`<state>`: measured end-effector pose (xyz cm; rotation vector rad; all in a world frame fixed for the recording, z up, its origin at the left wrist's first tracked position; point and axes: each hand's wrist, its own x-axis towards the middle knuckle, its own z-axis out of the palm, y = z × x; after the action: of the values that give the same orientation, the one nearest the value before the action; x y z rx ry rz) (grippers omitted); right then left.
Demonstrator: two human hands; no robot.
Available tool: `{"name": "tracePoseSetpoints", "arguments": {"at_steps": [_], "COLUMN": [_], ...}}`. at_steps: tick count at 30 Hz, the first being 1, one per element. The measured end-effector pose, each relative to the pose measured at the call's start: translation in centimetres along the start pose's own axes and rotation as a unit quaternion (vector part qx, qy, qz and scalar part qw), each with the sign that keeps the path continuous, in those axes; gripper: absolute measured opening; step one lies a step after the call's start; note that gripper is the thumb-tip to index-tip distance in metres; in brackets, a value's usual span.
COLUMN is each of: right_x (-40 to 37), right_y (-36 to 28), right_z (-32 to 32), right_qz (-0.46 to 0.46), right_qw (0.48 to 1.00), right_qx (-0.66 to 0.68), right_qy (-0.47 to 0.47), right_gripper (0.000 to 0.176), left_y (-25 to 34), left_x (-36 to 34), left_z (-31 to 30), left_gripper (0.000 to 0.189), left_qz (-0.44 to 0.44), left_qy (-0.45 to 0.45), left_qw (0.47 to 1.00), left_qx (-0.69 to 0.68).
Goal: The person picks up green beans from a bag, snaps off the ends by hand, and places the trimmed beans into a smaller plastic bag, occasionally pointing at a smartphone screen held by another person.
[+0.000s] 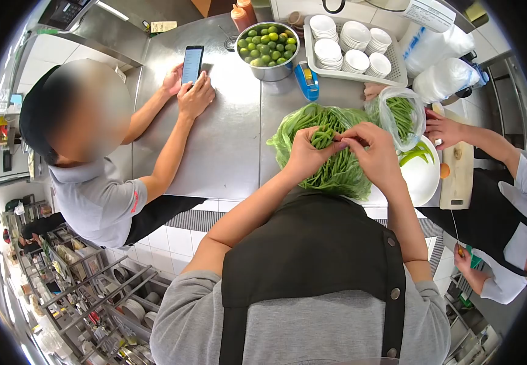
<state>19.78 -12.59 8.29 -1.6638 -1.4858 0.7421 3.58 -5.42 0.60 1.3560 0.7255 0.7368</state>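
Head view is showing a steel tabletop (227, 140) running across the frame, w/ the big open bean bag (336, 173) sitting at its near edge, right in front of the wearer.

Left of the bean bag, a co-worker in a grey shirt (99, 194) is leaning on the tabletop, both of their hands around a phone (191, 64). Right of the bean bag, a 2nd co-worker in a dark apron (500, 207) is reaching a hand twd a smaller bag of beans (403, 115). Beyond the bean bag, a tray of small white bowls (397, 76) is standing, and a metal bowl of limes (269, 73) beyond and a bit left. A white plate (424, 179) is touching the bean bag's right side, and a cutting board (458, 182) is lying just past that.

Left hand (306, 158) and right hand (377, 157) are both resting on top of the bean bag, near its far side, fingers curling shut. Between them they are pinching a bean bunch (324, 137). It is sitting closer to the left hand, w/ the right hand's fingertips reaching over to it. Its long axis seems to be running approx. away from the wearer, tilted a little, but I can't tell for sure.
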Motion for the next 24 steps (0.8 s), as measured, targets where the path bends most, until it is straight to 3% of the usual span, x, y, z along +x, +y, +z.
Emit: {"name": "tracePoseSetpoints", "arguments": {"at_steps": [5,8,11,14,18,23,24], "right_x": [0.2,0.6,1.1,1.4,1.8,3.3,3.8], "right_y": [0.2,0.7,3.0,5.4,4.9,6.3,7.1], "right_z": [-0.2,-0.2,1.1,2.4,3.5,3.8,3.1], "right_qz": [0.033,-0.019,-0.087,-0.108,-0.137,-0.19,-0.153], "right_qw": [0.999,0.997,0.988,0.981,0.974,0.949,0.953], "right_qx": [0.026,-0.055,-0.104,-0.118,-0.124,-0.163,-0.164], "right_qy": [0.034,0.041,0.081,0.113,0.134,0.19,0.204], "right_gripper": [0.008,0.007,0.005,0.005,0.007,0.007,0.007], "left_y": [-0.8,-0.6,1.2,1.0,0.9,1.4,1.8], "left_x": [0.1,-0.1,0.1,0.3,0.4,0.2,-0.2], "left_z": [0.0,-0.1,-0.1,-0.3,-0.9,-1.5,-1.4], "left_gripper": [0.016,0.017,0.014,0.013,0.017,0.017,0.017], "left_qz": [0.014,-0.005,-0.133,-0.161,-0.246,-0.291,-0.3], "left_qy": [-0.002,-0.002,-0.005,-0.009,0.013,-0.027,-0.043], "left_qw": [1.0,0.997,0.99,0.974,0.945,0.914,0.91], "left_qx": [0.022,0.083,-0.039,-0.157,-0.216,-0.28,-0.284]}}
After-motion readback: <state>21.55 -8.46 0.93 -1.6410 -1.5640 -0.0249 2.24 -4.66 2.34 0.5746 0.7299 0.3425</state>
